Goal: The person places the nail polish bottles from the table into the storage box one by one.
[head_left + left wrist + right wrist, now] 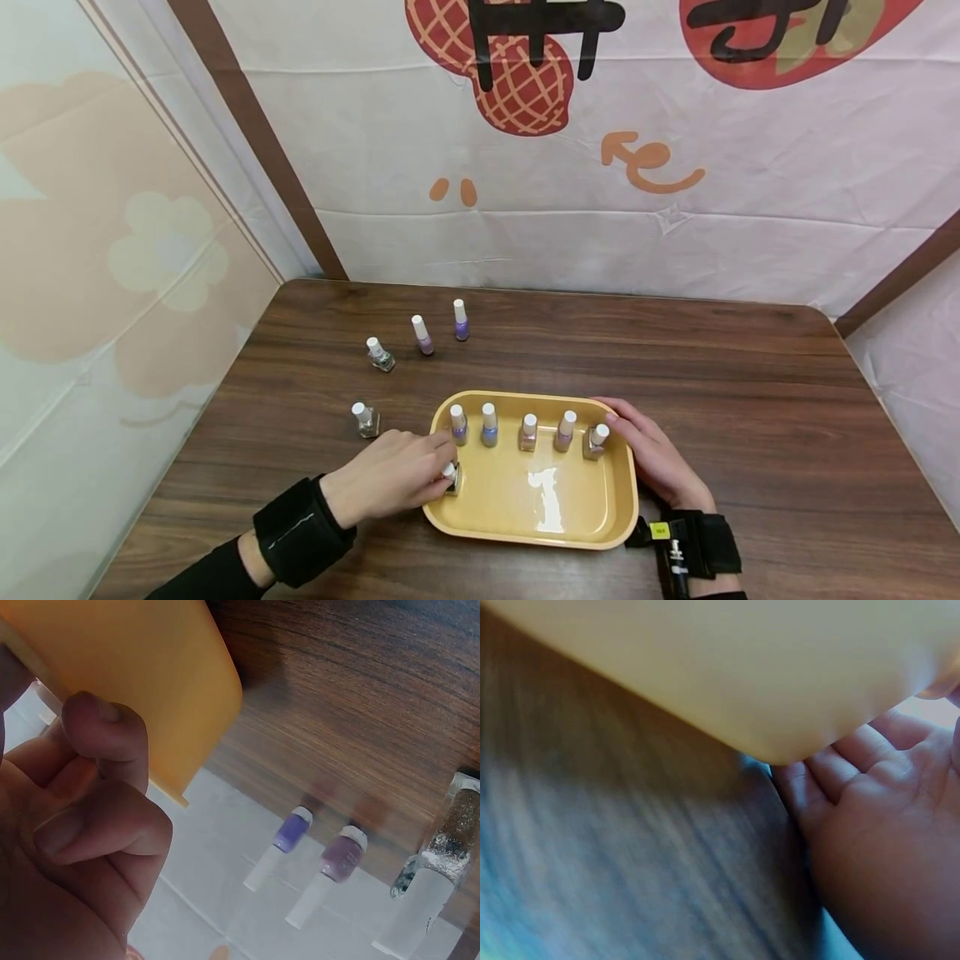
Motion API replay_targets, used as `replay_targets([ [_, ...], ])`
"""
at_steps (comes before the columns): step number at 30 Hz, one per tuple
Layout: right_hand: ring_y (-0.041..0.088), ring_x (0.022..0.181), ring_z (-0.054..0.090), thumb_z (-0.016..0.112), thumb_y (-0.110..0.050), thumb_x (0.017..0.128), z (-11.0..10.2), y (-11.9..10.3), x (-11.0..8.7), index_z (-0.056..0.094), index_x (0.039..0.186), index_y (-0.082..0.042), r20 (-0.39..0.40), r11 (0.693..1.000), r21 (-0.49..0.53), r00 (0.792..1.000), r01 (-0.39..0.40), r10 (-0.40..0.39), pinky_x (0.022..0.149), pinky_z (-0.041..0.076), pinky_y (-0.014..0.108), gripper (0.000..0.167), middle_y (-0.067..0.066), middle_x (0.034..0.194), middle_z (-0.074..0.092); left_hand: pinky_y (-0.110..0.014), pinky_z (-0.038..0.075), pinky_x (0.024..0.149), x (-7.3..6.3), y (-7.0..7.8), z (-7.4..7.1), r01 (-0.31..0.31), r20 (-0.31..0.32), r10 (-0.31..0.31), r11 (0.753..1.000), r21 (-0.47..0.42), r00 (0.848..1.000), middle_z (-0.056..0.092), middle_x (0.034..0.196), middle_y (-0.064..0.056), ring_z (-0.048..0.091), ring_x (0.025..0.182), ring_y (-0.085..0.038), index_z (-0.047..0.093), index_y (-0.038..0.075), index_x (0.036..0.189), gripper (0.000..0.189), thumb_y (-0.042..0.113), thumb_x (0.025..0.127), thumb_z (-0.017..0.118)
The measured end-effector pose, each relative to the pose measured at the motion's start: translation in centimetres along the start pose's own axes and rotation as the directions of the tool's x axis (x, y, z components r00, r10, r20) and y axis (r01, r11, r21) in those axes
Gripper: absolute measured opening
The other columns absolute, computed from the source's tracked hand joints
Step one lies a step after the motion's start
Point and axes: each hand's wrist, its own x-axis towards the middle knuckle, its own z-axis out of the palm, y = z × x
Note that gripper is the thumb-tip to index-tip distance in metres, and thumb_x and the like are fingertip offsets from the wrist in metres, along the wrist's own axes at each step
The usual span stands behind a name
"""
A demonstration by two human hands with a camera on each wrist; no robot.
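A yellow tray (540,540) lies on the table with several white-capped nail polish bottles in a row along its far side, among them a blue one (489,425) and a pinkish one (528,433). Reaching over the tray's left rim, my left hand (401,471) pinches the white cap of a nail polish bottle (452,478) inside; its glass is mostly hidden by the fingers. My right hand (660,458) holds the tray's right far corner, thumb at the rim and fingers along the outer wall (780,712).
Left of the tray stands a clear-glass bottle (367,420). Farther back are a glittery bottle (381,357), a mauve bottle (423,335) and a purple bottle (461,321). A printed cloth (525,242) hangs behind the wooden table (720,358).
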Motion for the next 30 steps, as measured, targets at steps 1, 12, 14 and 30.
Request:
replay_targets([
  [1, 0.019, 0.109, 0.062, 0.044, -0.036, 0.102, 0.0, -0.02, 0.02, 0.043, 0.141, -0.007, -0.003, 1.0, -0.003, 1.0, -0.003, 0.003, 0.085, 0.056, 0.035, 0.048, 0.024, 0.138, 0.046, -0.018, 0.028, 0.044, 0.0, -0.01, -0.01, 0.003, 0.002, -0.003, 1.0, -0.006, 1.0, 0.046, 0.072, 0.009, 0.037, 0.052, -0.003, 0.055, 0.016, 0.078, 0.019, 0.027, 0.089, 0.065],
  [12, 0.014, 0.108, 0.061, 0.044, -0.036, 0.102, 0.05, -0.21, 0.11, 0.043, 0.141, -0.007, -0.013, 1.0, -0.014, 1.0, -0.009, 0.009, 0.085, 0.055, 0.033, 0.049, 0.023, 0.139, 0.046, -0.018, 0.03, 0.045, 0.13, -0.01, -0.2, 0.024, 0.009, -0.024, 0.999, -0.025, 1.0, 0.048, 0.073, 0.008, 0.038, 0.053, -0.003, 0.057, 0.017, 0.078, 0.018, 0.027, 0.088, 0.067],
  [14, 0.015, 0.108, 0.062, 0.044, -0.036, 0.102, 0.05, -0.2, 0.11, 0.043, 0.141, -0.007, -0.009, 1.0, -0.013, 1.0, -0.004, 0.004, 0.085, 0.055, 0.034, 0.049, 0.023, 0.138, 0.046, -0.018, 0.03, 0.045, 0.13, 0.03, -0.26, 0.028, 0.013, -0.027, 0.999, -0.034, 1.0, 0.048, 0.073, 0.008, 0.038, 0.053, -0.003, 0.057, 0.016, 0.078, 0.017, 0.026, 0.088, 0.067],
  [30, 0.013, 0.106, 0.061, 0.045, -0.037, 0.102, 0.11, -0.32, -0.04, 0.042, 0.141, -0.003, -0.028, 0.999, -0.045, 1.0, -0.007, 0.006, 0.085, 0.055, 0.031, 0.052, 0.024, 0.136, 0.046, -0.018, 0.033, 0.047, 0.11, 0.09, -0.32, 0.058, 0.042, -0.055, 0.995, -0.083, 0.998, 0.053, 0.078, 0.007, 0.04, 0.055, -0.002, 0.061, 0.015, 0.084, 0.013, 0.026, 0.088, 0.067],
])
